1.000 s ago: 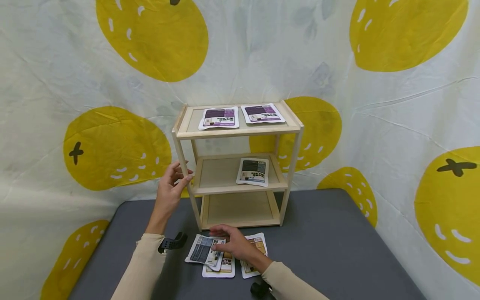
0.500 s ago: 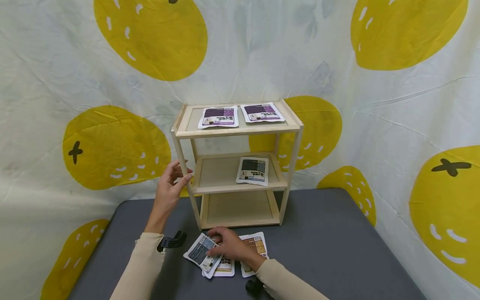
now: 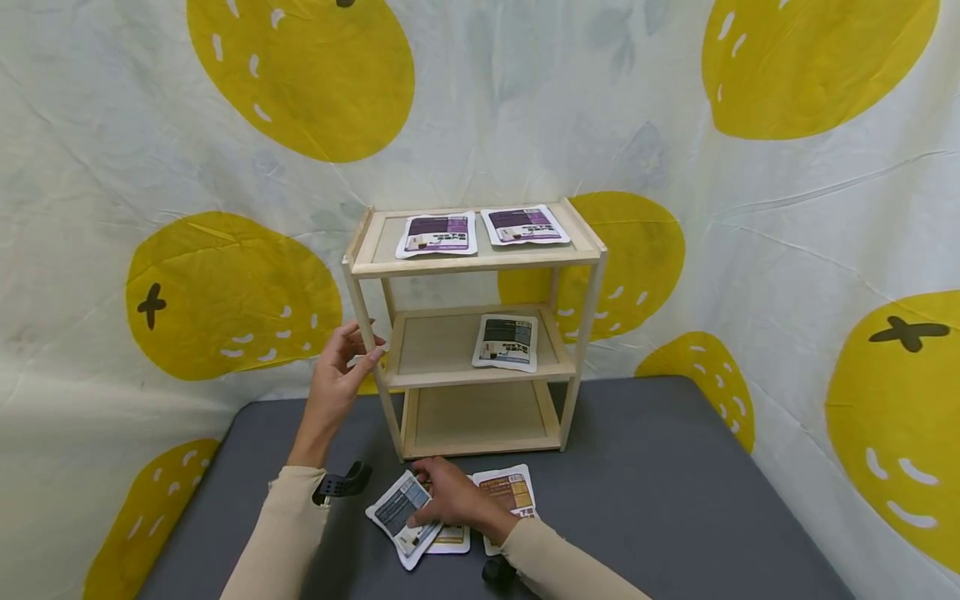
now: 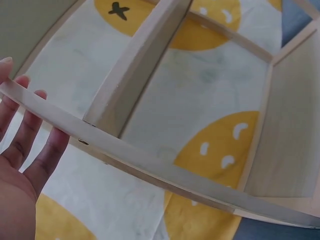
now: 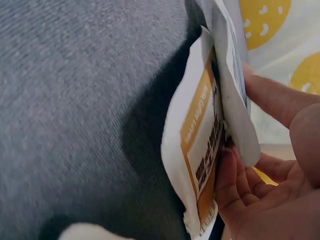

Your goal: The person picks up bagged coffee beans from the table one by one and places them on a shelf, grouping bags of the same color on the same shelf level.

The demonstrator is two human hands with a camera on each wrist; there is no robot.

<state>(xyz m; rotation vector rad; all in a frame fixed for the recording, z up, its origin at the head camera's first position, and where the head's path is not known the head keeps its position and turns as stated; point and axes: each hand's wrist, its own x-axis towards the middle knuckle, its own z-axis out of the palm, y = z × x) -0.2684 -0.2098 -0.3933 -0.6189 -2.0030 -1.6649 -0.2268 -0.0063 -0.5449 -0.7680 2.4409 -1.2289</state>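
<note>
My left hand (image 3: pixel 335 387) grips the front left post of a three-tier wooden shelf rack (image 3: pixel 480 375). In the left wrist view its fingers (image 4: pixel 50 152) pass behind the post. Low in front of the rack, my right hand (image 3: pixel 456 502) pinches a white pouch with a blue-grey label (image 3: pixel 396 510). The right wrist view has the thumb (image 5: pixel 272 100) on the pouch's labelled face and the other fingers at its underside. An orange-labelled pouch (image 5: pixel 192 160) lies beneath it, partly covered. Another orange-labelled pouch (image 3: pixel 508 490) lies to the right, partly hidden by the right wrist.
Two purple-labelled pouches (image 3: pixel 438 234) lie on the top tier. One dark-labelled pouch (image 3: pixel 506 342) is on the right of the middle tier. The dark grey table (image 3: pixel 675 500) meets a white fabric wall (image 3: pixel 525 100) printed with yellow fruit.
My right hand has drawn the blue-grey pouch slightly left and toward me, turning it, so more of the right orange-labelled pouch shows. The left hand stays on the post.
</note>
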